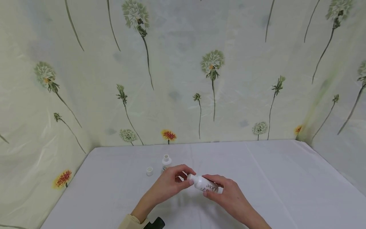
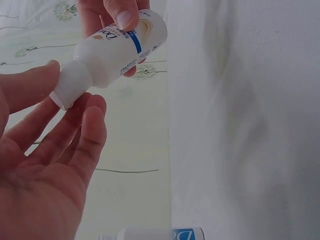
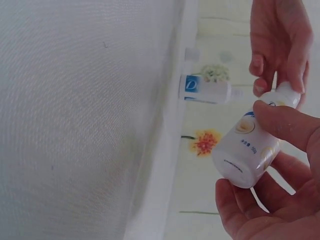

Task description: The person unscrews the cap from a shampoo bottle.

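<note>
My right hand (image 1: 230,195) grips a small white Dove bottle (image 1: 206,185) round its body and holds it tilted above the table. At the bottle's upper left end, my left hand (image 1: 171,182) pinches the white cap (image 2: 71,85) between thumb and fingers. In the right wrist view the bottle's base (image 3: 235,170) points toward the camera. Behind the left hand stands a second white bottle (image 1: 166,161), upright, its neck uncovered. Left of that bottle lies a loose white cap (image 1: 149,171).
A white cloth (image 1: 114,168) covers the table. Behind and at both sides hangs a pale curtain (image 1: 177,79) printed with dandelions. A dark device (image 1: 155,223) sits at the left wrist, by the cream sleeve (image 1: 132,222).
</note>
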Available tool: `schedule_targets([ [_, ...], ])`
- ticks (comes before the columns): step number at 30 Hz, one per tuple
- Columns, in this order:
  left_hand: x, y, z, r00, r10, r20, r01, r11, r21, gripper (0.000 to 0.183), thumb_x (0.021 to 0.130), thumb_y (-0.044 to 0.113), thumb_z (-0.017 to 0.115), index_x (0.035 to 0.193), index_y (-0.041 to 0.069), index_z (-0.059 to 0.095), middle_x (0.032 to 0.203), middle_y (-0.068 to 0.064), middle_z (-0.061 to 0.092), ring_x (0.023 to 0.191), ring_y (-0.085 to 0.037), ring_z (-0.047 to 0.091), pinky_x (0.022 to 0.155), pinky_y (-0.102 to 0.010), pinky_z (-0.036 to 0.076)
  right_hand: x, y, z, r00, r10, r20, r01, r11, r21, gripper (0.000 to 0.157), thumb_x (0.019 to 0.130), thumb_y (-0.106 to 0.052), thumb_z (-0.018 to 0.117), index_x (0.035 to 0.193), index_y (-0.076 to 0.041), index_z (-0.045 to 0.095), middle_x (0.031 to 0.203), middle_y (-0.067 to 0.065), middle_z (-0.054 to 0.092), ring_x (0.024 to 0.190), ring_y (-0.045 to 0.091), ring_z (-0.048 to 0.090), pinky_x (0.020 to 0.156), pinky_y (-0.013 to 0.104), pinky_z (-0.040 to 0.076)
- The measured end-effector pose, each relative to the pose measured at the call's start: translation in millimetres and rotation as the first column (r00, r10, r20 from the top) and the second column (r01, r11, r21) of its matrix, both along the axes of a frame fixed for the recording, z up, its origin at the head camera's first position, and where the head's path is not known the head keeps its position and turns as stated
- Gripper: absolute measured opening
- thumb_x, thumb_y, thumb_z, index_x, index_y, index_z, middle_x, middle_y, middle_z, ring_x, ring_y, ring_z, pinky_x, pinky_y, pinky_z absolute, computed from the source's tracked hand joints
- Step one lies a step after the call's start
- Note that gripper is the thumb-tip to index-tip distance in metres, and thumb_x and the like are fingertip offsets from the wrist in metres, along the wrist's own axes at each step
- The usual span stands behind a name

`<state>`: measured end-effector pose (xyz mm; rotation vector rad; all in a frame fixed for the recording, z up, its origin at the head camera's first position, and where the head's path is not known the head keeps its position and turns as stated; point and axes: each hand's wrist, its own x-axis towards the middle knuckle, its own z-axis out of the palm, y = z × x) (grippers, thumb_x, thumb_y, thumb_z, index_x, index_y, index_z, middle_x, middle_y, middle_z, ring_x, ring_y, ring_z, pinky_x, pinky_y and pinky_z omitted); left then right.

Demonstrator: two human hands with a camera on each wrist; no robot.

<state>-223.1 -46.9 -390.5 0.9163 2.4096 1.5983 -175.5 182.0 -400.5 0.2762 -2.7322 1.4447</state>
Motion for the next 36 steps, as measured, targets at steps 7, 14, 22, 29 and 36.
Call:
schedule_targets([
  [7, 0.5, 0.6, -0.9, 1.000, -0.004, -0.009, 0.004, 1.000, 0.020, 0.017, 0.091, 0.014, 0.072, 0.106, 0.021, 0.069, 0.099, 0.009, 0.066, 0.087, -0.013, 0.061, 0.070, -0.027, 0.054, 0.4, -0.2, -0.5, 1.000, 0.000, -0.007, 0.000, 1.000, -0.003, 0.043, 0.079, -0.026, 0.083, 0.119, -0.025, 0.070, 0.114, -0.005, 0.066, 0.097, 0.016, 0.058, 0.075, 0.030, 0.050],
  [14, 0.5, 0.3, -0.3, 1.000, 0.006, -0.009, -0.006, 1.000, 0.009, 0.013, 0.091, 0.020, 0.072, 0.104, 0.021, 0.070, 0.095, 0.009, 0.066, 0.085, -0.013, 0.060, 0.072, -0.027, 0.053, 0.1, -1.3, -1.5, 1.000, -0.015, 0.014, 0.015, 1.000, -0.009, 0.042, 0.079, -0.025, 0.083, 0.119, -0.026, 0.069, 0.113, -0.006, 0.066, 0.097, 0.016, 0.058, 0.076, 0.030, 0.050],
  [22, -0.4, 1.0, -1.4, 0.999, 0.034, -0.004, -0.034, 0.999, -0.011, 0.012, 0.091, 0.028, 0.072, 0.100, 0.020, 0.071, 0.086, 0.007, 0.066, 0.082, -0.011, 0.060, 0.070, -0.027, 0.051, -1.1, -0.9, -1.7, 1.000, 0.002, 0.019, -0.002, 1.000, -0.024, 0.043, 0.080, -0.026, 0.082, 0.120, -0.022, 0.069, 0.116, -0.003, 0.066, 0.097, 0.016, 0.057, 0.076, 0.033, 0.050],
  [29, -0.8, 1.3, -2.2, 0.999, 0.042, 0.011, -0.042, 0.999, -0.013, 0.016, 0.089, 0.029, 0.074, 0.102, 0.020, 0.070, 0.086, 0.007, 0.066, 0.082, -0.012, 0.060, 0.070, -0.027, 0.051, -1.8, -0.5, -4.0, 1.000, 0.001, 0.020, -0.001, 1.000, -0.007, 0.042, 0.080, -0.025, 0.082, 0.119, -0.025, 0.069, 0.114, -0.004, 0.066, 0.097, 0.017, 0.058, 0.076, 0.031, 0.051],
  [36, 1.3, -1.0, -1.1, 0.999, 0.007, -0.033, -0.008, 0.999, -0.032, 0.032, 0.085, 0.017, 0.078, 0.113, 0.027, 0.067, 0.107, 0.012, 0.063, 0.093, -0.015, 0.058, 0.072, -0.028, 0.052, -1.6, -1.4, -4.1, 0.999, -0.003, 0.044, 0.004, 1.000, -0.019, 0.043, 0.080, -0.028, 0.082, 0.121, -0.026, 0.068, 0.115, -0.004, 0.066, 0.099, 0.019, 0.057, 0.076, 0.033, 0.051],
])
